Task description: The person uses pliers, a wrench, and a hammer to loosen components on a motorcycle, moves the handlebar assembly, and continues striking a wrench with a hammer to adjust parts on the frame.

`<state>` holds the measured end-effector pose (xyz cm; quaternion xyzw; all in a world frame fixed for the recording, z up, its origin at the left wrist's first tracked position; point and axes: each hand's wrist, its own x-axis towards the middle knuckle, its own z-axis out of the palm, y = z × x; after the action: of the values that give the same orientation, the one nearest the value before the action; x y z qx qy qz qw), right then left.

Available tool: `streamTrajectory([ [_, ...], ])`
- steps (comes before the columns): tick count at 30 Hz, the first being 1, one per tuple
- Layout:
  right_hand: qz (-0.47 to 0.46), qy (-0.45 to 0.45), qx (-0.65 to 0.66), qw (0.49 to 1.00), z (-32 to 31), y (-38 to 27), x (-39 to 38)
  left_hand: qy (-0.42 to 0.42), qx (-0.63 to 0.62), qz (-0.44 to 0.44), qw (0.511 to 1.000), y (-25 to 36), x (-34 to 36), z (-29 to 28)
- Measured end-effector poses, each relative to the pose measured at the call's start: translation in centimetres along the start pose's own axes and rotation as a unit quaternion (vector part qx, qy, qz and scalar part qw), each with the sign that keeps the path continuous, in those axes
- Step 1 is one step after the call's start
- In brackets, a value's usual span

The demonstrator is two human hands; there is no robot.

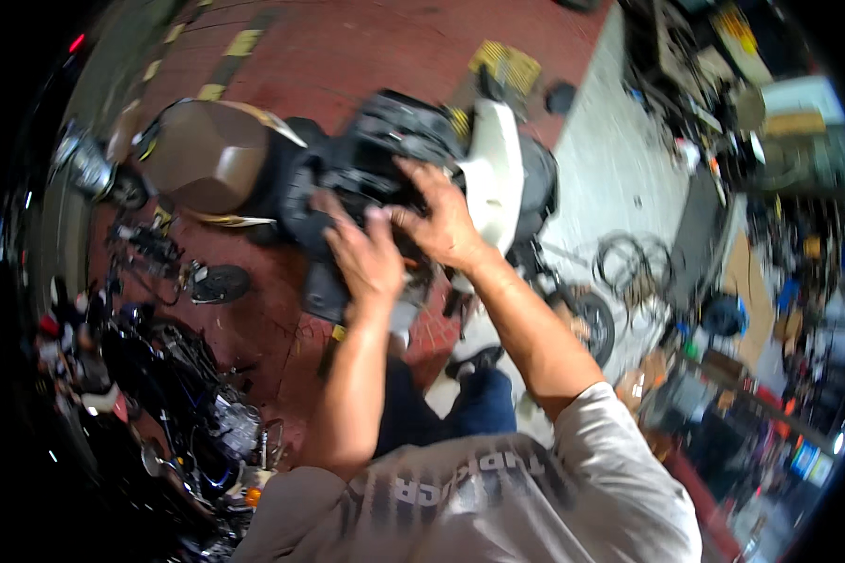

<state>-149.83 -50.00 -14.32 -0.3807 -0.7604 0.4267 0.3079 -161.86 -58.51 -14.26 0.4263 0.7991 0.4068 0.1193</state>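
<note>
Head cam: the scooter [305, 192] is mid. view, under both hands, w/ its brown seat [207, 155] on the L & white front panel [494, 178] on the R. L hand [371, 261] is over the dark plastic in the mid., fingers wide. R hand [441, 220] is just beside it, nearer the white part, fingers wide too. Blurry, so can't tell if tips touch. Dark motorbike [183, 399] is low L; looped cable [634, 267] is on the gray floor [587, 178], R side.
</note>
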Motion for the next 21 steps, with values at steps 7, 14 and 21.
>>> streamTrajectory([
  [7, 0.299, 0.327, 0.099, 0.891, -15.4, 6.0, -24.6, -0.053, 0.252, 0.056, 0.965, -3.4, 2.5, 2.6],
  [14, 0.628, 0.073, -0.080, 0.771, -4.5, 26.6, -46.7, -0.022, 0.284, 0.077, 0.955, -7.2, 2.6, -1.2],
  [21, 0.728, -0.198, -0.051, 0.654, 12.5, 59.1, -72.2, -0.110, 0.205, 0.071, 0.970, -7.1, 7.3, -1.6],
])
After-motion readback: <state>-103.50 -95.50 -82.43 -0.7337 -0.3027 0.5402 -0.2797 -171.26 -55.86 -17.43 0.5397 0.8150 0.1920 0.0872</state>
